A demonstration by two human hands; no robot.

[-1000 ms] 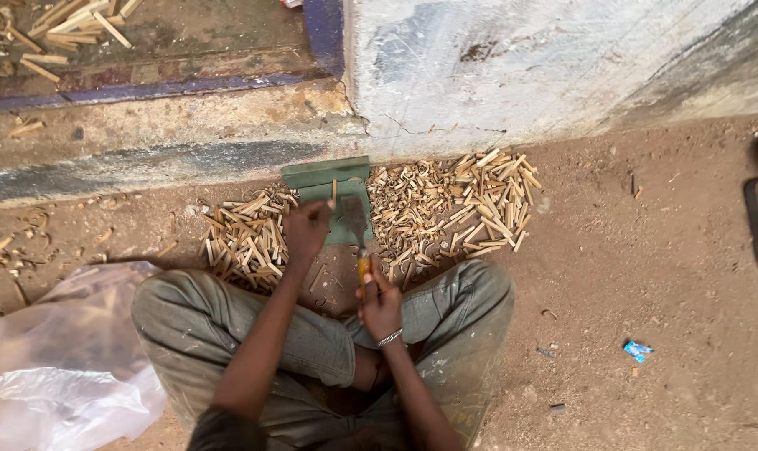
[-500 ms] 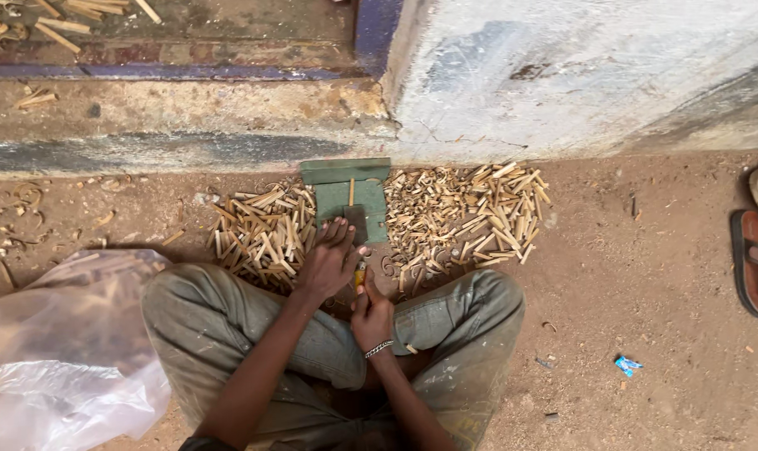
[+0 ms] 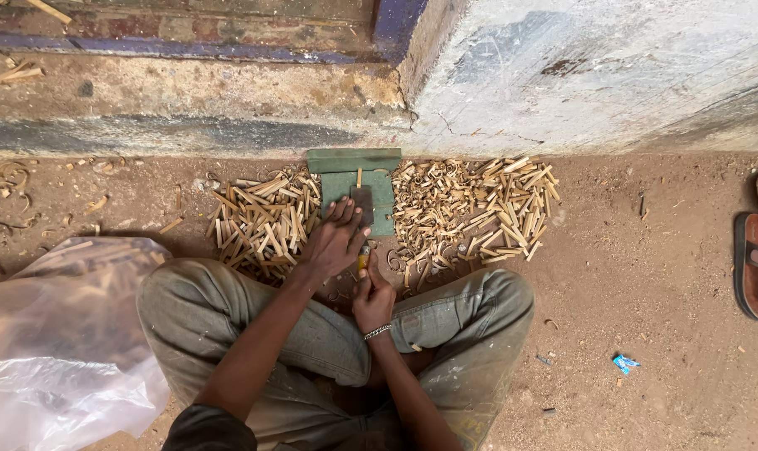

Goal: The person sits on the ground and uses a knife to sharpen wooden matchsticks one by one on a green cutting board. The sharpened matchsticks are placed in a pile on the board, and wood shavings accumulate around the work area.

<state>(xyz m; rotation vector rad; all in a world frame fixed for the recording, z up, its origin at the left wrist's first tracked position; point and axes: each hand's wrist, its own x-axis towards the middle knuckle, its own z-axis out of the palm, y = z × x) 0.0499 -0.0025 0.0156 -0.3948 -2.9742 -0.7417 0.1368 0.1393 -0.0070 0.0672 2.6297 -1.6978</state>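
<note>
I sit cross-legged on the dirt floor. My right hand [image 3: 373,294] grips the yellow handle of a knife [image 3: 362,205] whose flat blade lies over a green block [image 3: 384,196] by the wall. My left hand [image 3: 333,242] rests its fingers at the blade and on a thin stick [image 3: 359,177] standing on the block. A pile of short cut sticks [image 3: 262,221] lies left of the block. Another pile of sticks and curled shavings [image 3: 471,213] lies to its right.
A clear plastic bag [image 3: 57,334] with sticks inside lies by my left knee. A brown sandal [image 3: 757,263] sits at the right edge. A stone step [image 3: 187,100] and whitewashed wall [image 3: 596,75] run along the far side. A small blue scrap [image 3: 624,363] lies on the ground.
My view has shifted slightly, so the scene sits lower in frame. My left hand has slid from the block's upper left down beside the blade. The right hand keeps its grip on the knife.
</note>
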